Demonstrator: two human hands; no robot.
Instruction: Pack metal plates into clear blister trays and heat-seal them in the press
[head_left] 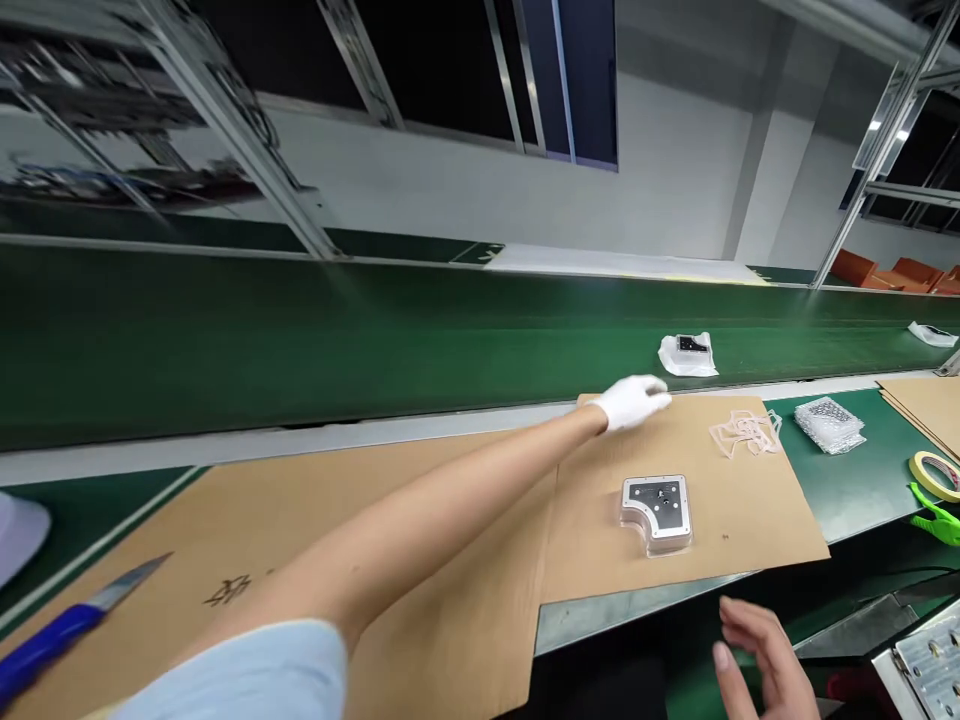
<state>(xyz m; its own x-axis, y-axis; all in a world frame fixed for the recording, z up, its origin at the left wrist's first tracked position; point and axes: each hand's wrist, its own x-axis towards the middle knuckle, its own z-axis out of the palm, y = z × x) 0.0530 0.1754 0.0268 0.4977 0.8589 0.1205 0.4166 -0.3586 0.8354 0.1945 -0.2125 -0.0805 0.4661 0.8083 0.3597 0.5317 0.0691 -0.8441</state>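
My left hand (631, 401), in a white glove, is stretched far out over the back edge of a brown cardboard sheet (750, 520). Its fingers lie extended and hold nothing. It is close to a small part in a white plastic bag (687, 355) on the green conveyor belt (375, 340), without touching it. My bare right hand (761, 660) hovers low at the bench's front edge, fingers apart and empty. Between the hands, a grey L-shaped part in a clear plastic shell (658, 511) rests on the cardboard.
A tangle of pale loops (746, 432) and a bubble-wrapped part (829, 425) lie to the right. Further right are a tape roll (937, 472) and a green tool (937, 522). A blue-handled knife (67, 625) lies at the left. Another bagged part (932, 335) rides the belt.
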